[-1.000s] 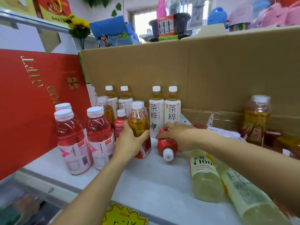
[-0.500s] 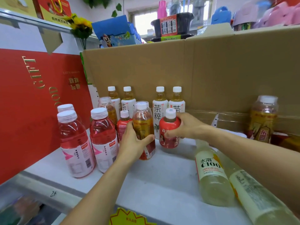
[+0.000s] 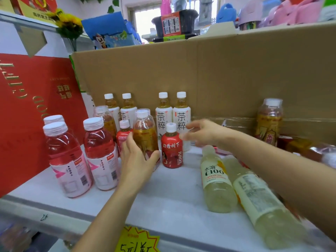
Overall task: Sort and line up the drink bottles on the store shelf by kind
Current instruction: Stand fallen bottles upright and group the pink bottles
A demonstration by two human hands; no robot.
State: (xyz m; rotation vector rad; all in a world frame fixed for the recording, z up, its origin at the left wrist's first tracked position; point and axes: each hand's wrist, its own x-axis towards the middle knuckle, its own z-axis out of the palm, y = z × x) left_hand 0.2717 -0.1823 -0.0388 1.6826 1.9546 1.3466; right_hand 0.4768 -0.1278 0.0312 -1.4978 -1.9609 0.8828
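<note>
A small red juice bottle (image 3: 172, 149) now stands upright on the white shelf (image 3: 169, 200), half a second after the person's right hand (image 3: 201, 132) was wrapped around it and a full second after it lay on its side. That hand has let go and hovers just right of the red bottle's cap, fingers spread loosely, holding nothing. The left hand (image 3: 135, 160) keeps its place just left of the red bottle, fingers curled around the lower half of an amber tea bottle (image 3: 144, 135) with a clear cap.

Behind the red bottle stand two white-labelled tea bottles (image 3: 172, 119), filled with golden liquid, and another pair (image 3: 120, 110) further left against the cardboard box wall (image 3: 209, 73). Left of the red bottle, a second small red bottle (image 3: 123, 135) is partly hidden behind the amber one. Farther left stand three bottles of pink drink (image 3: 101, 157); the rearmost shows only its cap.

Right of the red bottle, two pale yellow bottles (image 3: 217, 180) lie on their sides, the nearer one partly covered by the right forearm. Far right, another amber bottle (image 3: 269, 122) stands upright; the items at its base are blurred and hard to make out. A yellow price tag (image 3: 136, 240) is cut off at the bottom edge.
</note>
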